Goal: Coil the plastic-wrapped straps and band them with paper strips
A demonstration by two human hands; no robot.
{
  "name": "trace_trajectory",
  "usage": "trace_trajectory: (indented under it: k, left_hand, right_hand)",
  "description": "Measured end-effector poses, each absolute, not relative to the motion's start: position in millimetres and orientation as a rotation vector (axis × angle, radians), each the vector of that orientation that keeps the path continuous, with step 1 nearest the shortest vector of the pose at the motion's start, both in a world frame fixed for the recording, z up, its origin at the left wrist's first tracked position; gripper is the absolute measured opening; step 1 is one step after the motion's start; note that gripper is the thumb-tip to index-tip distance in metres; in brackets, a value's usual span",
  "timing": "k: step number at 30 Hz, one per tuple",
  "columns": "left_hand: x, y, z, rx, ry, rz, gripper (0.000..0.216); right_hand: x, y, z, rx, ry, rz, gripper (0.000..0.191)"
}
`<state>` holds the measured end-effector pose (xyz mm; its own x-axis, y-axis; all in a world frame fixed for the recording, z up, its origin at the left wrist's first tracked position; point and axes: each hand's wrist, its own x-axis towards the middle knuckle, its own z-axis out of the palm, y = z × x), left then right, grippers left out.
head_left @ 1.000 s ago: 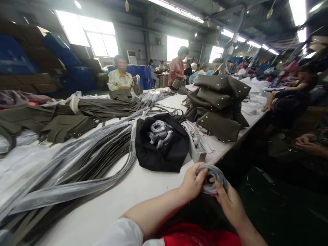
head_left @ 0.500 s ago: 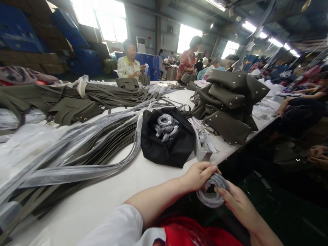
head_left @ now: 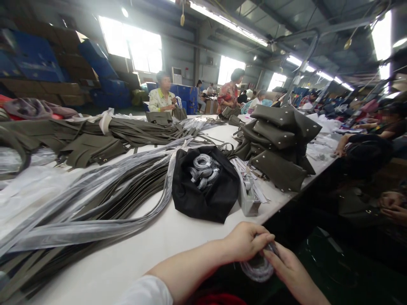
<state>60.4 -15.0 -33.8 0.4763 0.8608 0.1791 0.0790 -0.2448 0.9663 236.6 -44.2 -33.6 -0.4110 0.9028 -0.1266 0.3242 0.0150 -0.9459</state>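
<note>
Both my hands are closed on one coiled, plastic-wrapped strap (head_left: 259,273) just off the table's front edge. My left hand (head_left: 249,242) grips the coil's upper side, thumb and fingers pressed together. From the right, my right hand (head_left: 288,264) pinches it, the fingertips of both hands almost meeting. Part of the coil is hidden behind the fingers. Ahead on the white table (head_left: 133,245) sits a black cloth bag (head_left: 197,203) with its mouth rolled open. Several similar coils (head_left: 203,163) lie inside it.
Long dark straps (head_left: 127,192), some in clear plastic, spread across the left. A grey box (head_left: 249,205) with paper strips stands beside the black bag. Dark olive bags (head_left: 280,148) are piled behind it. Co-workers (head_left: 162,95) sit or stand across the table and at the right.
My view has tilted up, so the scene sits lower. My hands have drawn closer together on the coil, my left fingers now covering more of its top.
</note>
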Motion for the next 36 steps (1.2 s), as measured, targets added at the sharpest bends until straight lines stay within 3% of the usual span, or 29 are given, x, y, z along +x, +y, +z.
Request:
trace_trajectory:
  k: [4,9,16,21,29,36]
  left_hand:
    - [58,-2,-57,1.722,0.970,1.000,0.045]
    - [28,15,-98,1.799,1.284,1.129,0.038]
    - [8,20,-125,1.761,1.412,1.186,0.040]
    - [10,26,-127,1.748,1.396,1.203,0.043]
    - [6,28,-126,1.717,1.387,1.166,0.043]
    - [7,29,-125,1.699,1.377,1.194,0.042]
  right_hand:
    - [250,-39,-45,-1.353,-1.770,1.304,0.055]
    - [283,-1,-74,-1.606,-1.760,0.918,0.056]
    - [288,120,-96,-1.840,-1.900,0.446,0.024]
    - [259,191,-108,-2.060,-2.041,0.182,0.024]
    - [255,226,-122,-2.266,-2.143,0.062,0.024]
    - [273,220,-96,-2.223,-2.038,0.041,0.025]
